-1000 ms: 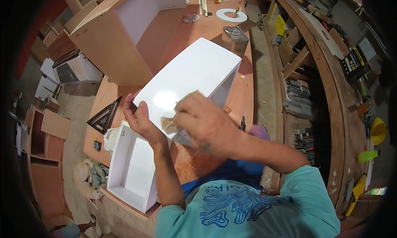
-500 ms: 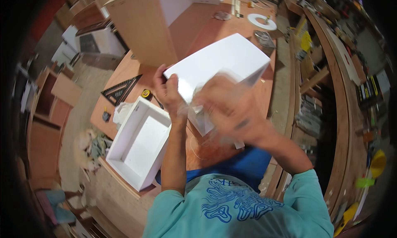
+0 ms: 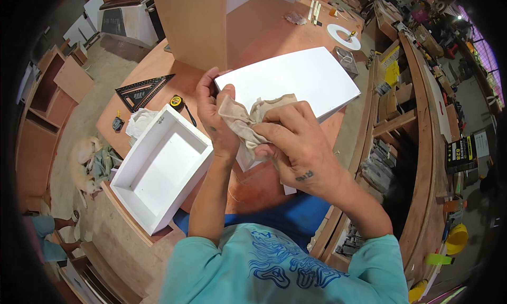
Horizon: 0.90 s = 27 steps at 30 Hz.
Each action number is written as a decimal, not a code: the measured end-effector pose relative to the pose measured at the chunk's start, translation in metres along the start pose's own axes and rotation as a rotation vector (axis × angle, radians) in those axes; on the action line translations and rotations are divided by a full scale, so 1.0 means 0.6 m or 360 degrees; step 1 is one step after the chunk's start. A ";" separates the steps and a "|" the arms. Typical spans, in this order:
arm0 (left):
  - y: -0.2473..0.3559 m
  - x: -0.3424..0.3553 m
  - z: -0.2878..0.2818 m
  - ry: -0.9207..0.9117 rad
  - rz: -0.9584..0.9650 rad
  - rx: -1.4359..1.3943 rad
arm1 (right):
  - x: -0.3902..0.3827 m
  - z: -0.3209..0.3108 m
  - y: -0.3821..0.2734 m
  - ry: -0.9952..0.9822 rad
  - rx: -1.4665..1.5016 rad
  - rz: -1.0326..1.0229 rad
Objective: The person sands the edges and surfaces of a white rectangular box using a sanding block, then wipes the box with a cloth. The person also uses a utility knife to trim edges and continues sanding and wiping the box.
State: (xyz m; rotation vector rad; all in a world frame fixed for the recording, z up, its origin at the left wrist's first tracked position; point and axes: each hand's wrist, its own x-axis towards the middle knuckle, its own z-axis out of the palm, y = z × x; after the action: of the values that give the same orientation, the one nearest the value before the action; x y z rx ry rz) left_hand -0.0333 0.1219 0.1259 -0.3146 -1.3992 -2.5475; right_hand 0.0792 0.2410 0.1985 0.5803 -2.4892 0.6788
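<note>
A white box [image 3: 301,74] is tilted in front of me with its broad smooth face up. Around its left corner my left hand [image 3: 217,116] is closed, the thumb on the face and fingers along the edge. My right hand [image 3: 296,138] pinches a crumpled beige cloth [image 3: 243,119], which lies against the box's near edge beside my left thumb. Left of my forearm stands an open white drawer box [image 3: 138,190], its inside facing up. The underside of the held box is hidden.
A large wooden cabinet [image 3: 198,29] stands on the table's [image 3: 111,127] far side. Left of me lie a black triangular square [image 3: 143,92], a tape measure [image 3: 176,102] and a white rag [image 3: 141,123]. A white ring [image 3: 335,36] sits far right, with cluttered wooden shelving [image 3: 414,161] beyond.
My right hand, smeared by motion before, now shows sharply with the cloth against the box's near edge. The held box appears slightly farther right; the whole view has shifted too.
</note>
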 end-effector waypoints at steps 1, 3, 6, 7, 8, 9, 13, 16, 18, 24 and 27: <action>-0.004 -0.001 -0.002 -0.0032 0.0016 0.0053 | -0.007 -0.010 0.009 0.0003 -0.0069 0.0001; -0.003 0.001 0.000 -0.0011 0.0051 0.0116 | -0.020 -0.038 0.055 0.0125 -0.0171 0.0068; -0.004 0.002 0.001 0.0010 0.0045 0.0122 | -0.030 -0.082 0.100 0.0187 -0.0424 0.0323; -0.003 0.002 -0.001 0.0017 0.0037 0.0117 | -0.027 -0.073 0.093 0.0137 -0.0403 0.0349; 0.001 0.004 -0.003 0.0019 0.0040 0.0140 | -0.015 -0.060 0.078 0.0102 -0.0379 0.0375; 0.003 0.005 0.001 0.0017 0.0042 0.0151 | -0.005 -0.034 0.048 0.0171 -0.0303 0.0162; 0.003 0.016 0.003 0.0041 0.0046 0.0124 | 0.008 0.000 -0.006 0.0199 -0.0065 0.0083; 0.003 0.014 -0.001 0.0042 0.0058 0.0129 | 0.004 -0.025 0.028 0.0200 -0.0276 0.0235; 0.000 0.011 0.003 0.0050 0.0076 0.0154 | 0.006 -0.046 0.043 0.0150 -0.0461 0.0443; 0.001 0.008 0.004 0.0074 0.0025 0.0143 | 0.032 -0.011 -0.007 0.0002 -0.0403 0.0153; 0.000 0.009 0.005 0.0039 0.0034 0.0153 | 0.066 -0.007 0.045 0.0099 -0.0554 0.0172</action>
State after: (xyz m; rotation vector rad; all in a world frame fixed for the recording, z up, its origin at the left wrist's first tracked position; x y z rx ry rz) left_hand -0.0384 0.1237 0.1291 -0.2796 -1.4954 -2.4489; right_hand 0.0357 0.2540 0.2140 0.2925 -2.5129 0.2839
